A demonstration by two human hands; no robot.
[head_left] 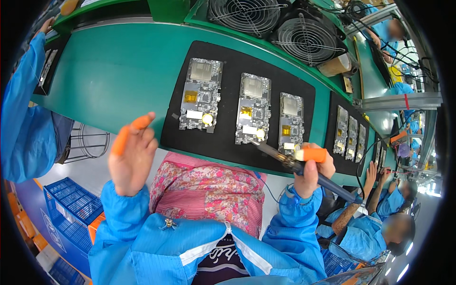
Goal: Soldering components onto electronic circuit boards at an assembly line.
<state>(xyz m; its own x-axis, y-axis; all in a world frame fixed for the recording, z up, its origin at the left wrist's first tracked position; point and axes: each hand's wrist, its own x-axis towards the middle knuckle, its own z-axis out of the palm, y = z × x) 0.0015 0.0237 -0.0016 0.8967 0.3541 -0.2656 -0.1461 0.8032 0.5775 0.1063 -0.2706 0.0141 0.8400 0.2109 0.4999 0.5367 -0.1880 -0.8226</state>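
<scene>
My right hand point(314, 168), with an orange finger cot on one finger, grips a soldering iron point(327, 184). Its tip points left to the lower edge of the middle circuit board point(254, 107); whether it touches cannot be made out. To the left lies another circuit board point(201, 95), and to the right a third circuit board point(291, 118), partly behind the iron. All three rest on a black mat point(228, 137). Raised left of the mat, my left hand point(131, 156) holds nothing; its fingers are apart and loosely bent, two in orange cots.
Two caged fans point(308, 40) stand along the back of the green bench point(118, 71), beside a roll of tape point(335, 65). More circuit boards point(351, 133) lie on a second mat at right. Co-workers sit on both sides. A blue basket point(71, 202) is at lower left.
</scene>
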